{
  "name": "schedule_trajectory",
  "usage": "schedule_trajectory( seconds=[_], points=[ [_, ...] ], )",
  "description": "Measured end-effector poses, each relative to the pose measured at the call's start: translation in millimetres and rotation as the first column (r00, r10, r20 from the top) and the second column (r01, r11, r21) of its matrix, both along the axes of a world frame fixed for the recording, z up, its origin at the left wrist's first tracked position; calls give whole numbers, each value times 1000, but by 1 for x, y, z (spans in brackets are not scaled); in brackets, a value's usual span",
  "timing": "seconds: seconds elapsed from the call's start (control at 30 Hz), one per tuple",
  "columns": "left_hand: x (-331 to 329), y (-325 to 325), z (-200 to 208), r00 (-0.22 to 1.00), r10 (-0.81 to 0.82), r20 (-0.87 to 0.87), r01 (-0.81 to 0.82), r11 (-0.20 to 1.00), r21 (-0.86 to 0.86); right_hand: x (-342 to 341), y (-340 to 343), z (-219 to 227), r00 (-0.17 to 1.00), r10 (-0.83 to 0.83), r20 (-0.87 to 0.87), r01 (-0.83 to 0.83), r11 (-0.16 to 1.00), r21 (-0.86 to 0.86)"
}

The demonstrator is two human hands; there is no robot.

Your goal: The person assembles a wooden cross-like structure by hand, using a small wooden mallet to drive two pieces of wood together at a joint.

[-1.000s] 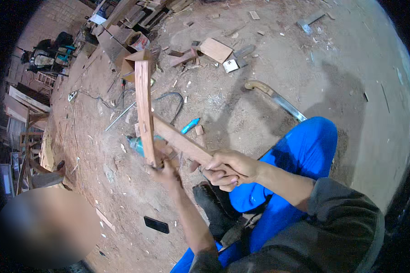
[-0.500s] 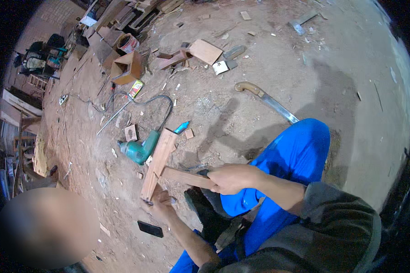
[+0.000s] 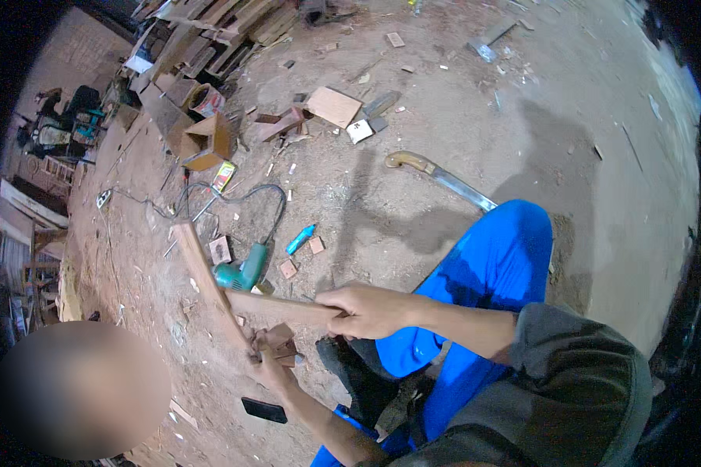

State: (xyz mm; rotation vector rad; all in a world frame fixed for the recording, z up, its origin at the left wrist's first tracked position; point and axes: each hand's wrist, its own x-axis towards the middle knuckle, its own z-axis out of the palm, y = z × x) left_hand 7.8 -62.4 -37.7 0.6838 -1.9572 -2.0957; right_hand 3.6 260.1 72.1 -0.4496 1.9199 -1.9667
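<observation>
Two wooden bars meet in a T shape between my hands. My left hand (image 3: 268,366) is closed round the lower end of the long bar (image 3: 203,274), its fingers partly hidden. Beside those fingers a short brown wood piece (image 3: 283,341) juts out; whether it joins the bar I cannot tell. My right hand (image 3: 370,310) grips the free end of the crosspiece (image 3: 280,306). Just behind the bars lies a green power drill (image 3: 249,268), partly covered by them. A blue tube-shaped thing (image 3: 301,239) and small wood blocks (image 3: 289,269) rest on the ground near it.
A black phone (image 3: 263,410) lies near my left forearm. Farther off are a wooden-handled machete (image 3: 444,180), a hammer-like tool (image 3: 491,40), an open wooden box (image 3: 207,143) and a flat board (image 3: 334,106). The drill's cord (image 3: 279,204) loops across the dirt. Stacked timber (image 3: 234,31) stands far left.
The long bar's upper end has swung left, and the joined bars have turned with it. The blue tube-shaped thing and a small block now show fully. Both hands keep their hold.
</observation>
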Motion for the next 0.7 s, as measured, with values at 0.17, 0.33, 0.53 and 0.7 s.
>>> schedule_trajectory(
  seconds=[0.17,0.33,0.53,0.7],
  points=[
    [1,32,44,969,-222,113,228,973,-44,-6,-7,-13,979,-204,22,203,979,15],
    [-4,46,49,931,-341,131,343,939,13,-6,-4,-7,969,-192,156,192,981,16],
    [3,48,38,951,-298,79,306,943,-129,-2,-16,-19,969,-199,146,187,978,94],
    [4,46,27,970,-198,139,193,980,47,3,-19,-2,963,-171,208,165,985,48]
  ],
)
